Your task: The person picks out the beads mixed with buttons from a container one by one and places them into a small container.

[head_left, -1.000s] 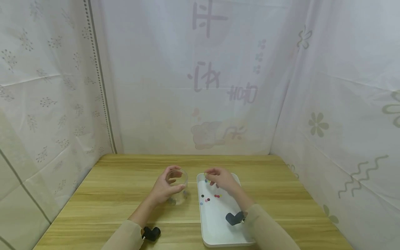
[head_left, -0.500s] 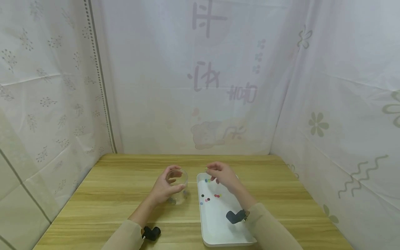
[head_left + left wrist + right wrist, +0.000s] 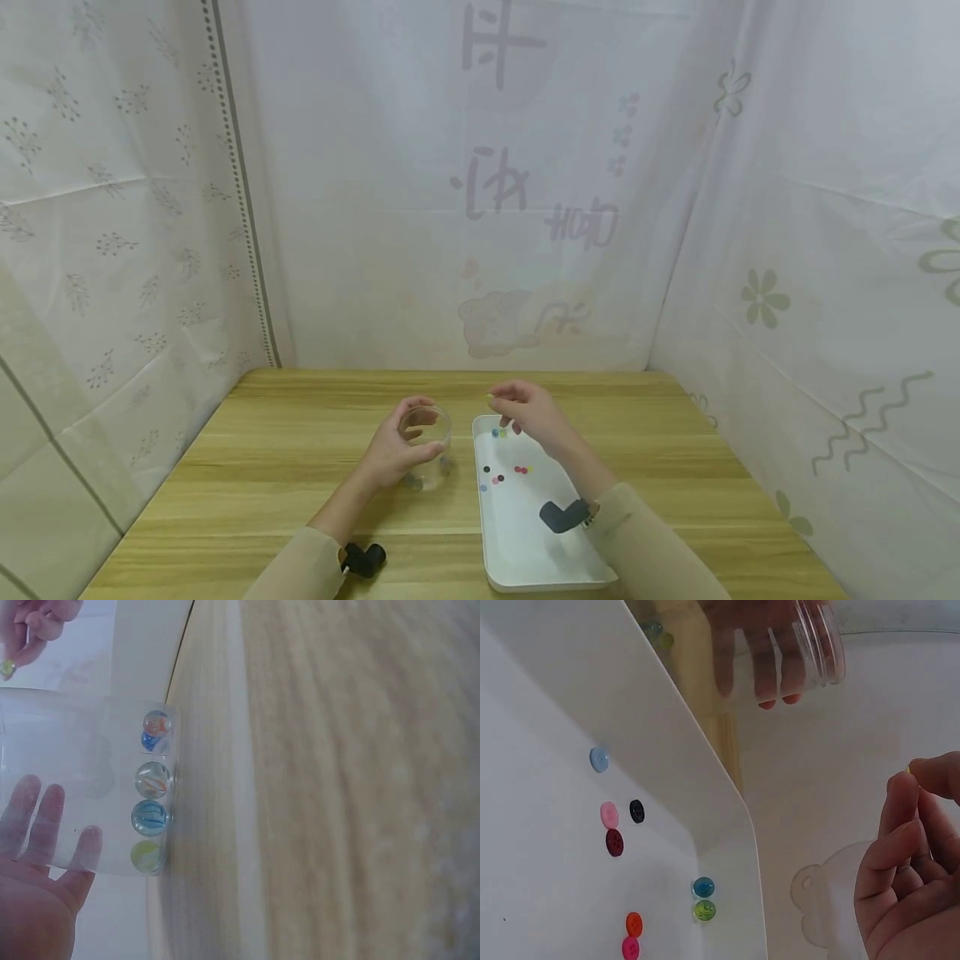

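My left hand [image 3: 390, 457] grips a clear plastic jar [image 3: 431, 473] standing on the table, fingers round its far side and thumb at the near side. Several glass marbles [image 3: 149, 817] lie on the jar's bottom. Between thumb and fingertips, my right hand [image 3: 531, 417] pinches a yellow-green marble [image 3: 7, 668] above the far end of a white tray [image 3: 532, 542]. In the tray's far corner sit a blue marble [image 3: 703, 886] and a green marble [image 3: 704, 910]. My right hand is apart from the jar, to its right and higher than the tray.
Several buttons lie in the tray, among them a light blue button [image 3: 599, 759], a black button [image 3: 637, 811], a dark red button [image 3: 614, 842] and an orange button [image 3: 634, 925]. The wooden table [image 3: 255, 483] is bounded by hanging curtains [image 3: 360, 250] behind and at both sides.
My right hand has risen from the tray's far corner with the yellow-green marble and moved slightly away from me and left. The left hand and jar have stayed put.
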Demonstrator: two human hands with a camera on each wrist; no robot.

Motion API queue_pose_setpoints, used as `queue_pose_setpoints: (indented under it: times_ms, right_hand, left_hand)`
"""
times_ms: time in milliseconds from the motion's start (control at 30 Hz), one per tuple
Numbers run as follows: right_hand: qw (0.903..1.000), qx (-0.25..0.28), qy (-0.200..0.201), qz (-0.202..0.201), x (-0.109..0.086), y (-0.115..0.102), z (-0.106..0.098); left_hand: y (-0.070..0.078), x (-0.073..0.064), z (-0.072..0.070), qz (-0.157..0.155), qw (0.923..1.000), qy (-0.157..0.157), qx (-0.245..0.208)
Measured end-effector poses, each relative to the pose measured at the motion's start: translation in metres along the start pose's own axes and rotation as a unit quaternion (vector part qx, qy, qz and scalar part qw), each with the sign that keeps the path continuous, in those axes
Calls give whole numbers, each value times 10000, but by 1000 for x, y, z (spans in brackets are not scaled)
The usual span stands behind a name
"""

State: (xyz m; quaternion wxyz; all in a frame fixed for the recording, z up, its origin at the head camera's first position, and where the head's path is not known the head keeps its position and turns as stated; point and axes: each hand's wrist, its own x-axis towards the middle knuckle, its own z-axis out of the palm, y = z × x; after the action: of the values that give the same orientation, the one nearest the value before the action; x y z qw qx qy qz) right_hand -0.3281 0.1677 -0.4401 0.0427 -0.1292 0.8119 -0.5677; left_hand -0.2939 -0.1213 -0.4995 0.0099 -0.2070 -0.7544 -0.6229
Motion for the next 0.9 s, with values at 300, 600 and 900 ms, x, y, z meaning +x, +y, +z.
queue_pose_setpoints:
  times_ms: [300,600,900]
  right_hand:
    - [9997,12,-96,-206,-1,-20,5]
    - [9990,-139,-314,-294,-5,-48,14]
    - [9969,-35,-585,-519,-6,-69,25]
  left_hand:
    - [1,1,0,9,10000,19,51]
    - [1,1,0,4,10000,29,42]
    - [1,1,0,-8,10000,52,41]
